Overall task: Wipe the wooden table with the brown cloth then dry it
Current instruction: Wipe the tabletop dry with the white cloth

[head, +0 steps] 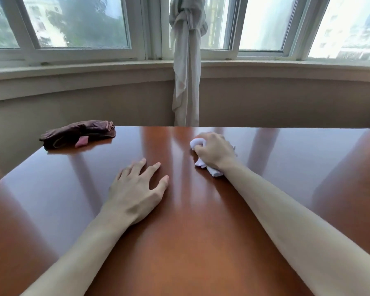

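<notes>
- The brown cloth lies bunched at the far left corner of the table, with a small pink tag showing on its near side. No hand touches it, and it is well apart from both hands.
- My right hand is on the far middle part of the table. Its grip is curled around a crumpled white cloth and presses it onto the wood; the white cloth shows at the fingers and under the wrist.
- My left hand rests flat on the table nearer to me, the fingers spread and holding nothing. I think it only steadies me.
- I judge that the wiping with the brown cloth is finished, because that cloth is put aside, and that the drying step is now in hand.
- The surface is very glossy and reflects the window, so I cannot tell which parts are wet or dry. How much drying is left I cannot say.
- Behind the table hangs a knotted pale curtain.
</notes>
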`<state>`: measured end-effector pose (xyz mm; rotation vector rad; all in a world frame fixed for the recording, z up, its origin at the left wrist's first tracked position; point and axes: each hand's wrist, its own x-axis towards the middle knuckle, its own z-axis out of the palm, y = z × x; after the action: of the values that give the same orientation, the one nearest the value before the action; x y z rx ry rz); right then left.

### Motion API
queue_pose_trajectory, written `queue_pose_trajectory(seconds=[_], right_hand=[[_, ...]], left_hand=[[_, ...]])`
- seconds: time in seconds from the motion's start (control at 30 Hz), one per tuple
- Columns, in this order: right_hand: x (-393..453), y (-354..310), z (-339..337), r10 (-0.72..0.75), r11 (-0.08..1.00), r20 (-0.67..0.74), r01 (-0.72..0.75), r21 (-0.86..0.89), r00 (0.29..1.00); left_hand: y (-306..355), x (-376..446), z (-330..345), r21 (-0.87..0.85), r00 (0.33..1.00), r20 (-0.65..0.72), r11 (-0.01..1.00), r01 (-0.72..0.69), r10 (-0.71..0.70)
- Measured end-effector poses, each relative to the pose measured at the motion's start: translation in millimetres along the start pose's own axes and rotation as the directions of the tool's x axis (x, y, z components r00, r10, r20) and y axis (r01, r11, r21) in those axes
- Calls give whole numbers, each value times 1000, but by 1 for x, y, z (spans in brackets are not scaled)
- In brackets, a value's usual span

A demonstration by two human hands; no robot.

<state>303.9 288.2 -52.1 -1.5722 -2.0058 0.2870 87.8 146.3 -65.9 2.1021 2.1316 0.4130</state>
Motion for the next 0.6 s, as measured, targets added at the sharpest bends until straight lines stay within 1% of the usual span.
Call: queue_pose_trajectory(seconds=[0.17,0.27,0.4,0.5,0.6], right_hand=[[102,21,26,61,996,-19,-63,-64,998],[119,22,34,98,992,-21,-100,-75,995],[75,13,26,34,998,3,-33,-55,999],[5,-3,8,-22,999,51,24,-36,998],[-79,-15,-10,-74,997,64,72,35,995]], left_hand=[[0,5,0,24,1000,-8,999,25,-24],[-1,7,0,1,999,-1,999,37,-37],[-1,7,-1,-9,999,13,999,41,-40],[1,7,-2,-9,999,14,999,39,-39],[4,6,-4,0,998,39,999,48,-48]])
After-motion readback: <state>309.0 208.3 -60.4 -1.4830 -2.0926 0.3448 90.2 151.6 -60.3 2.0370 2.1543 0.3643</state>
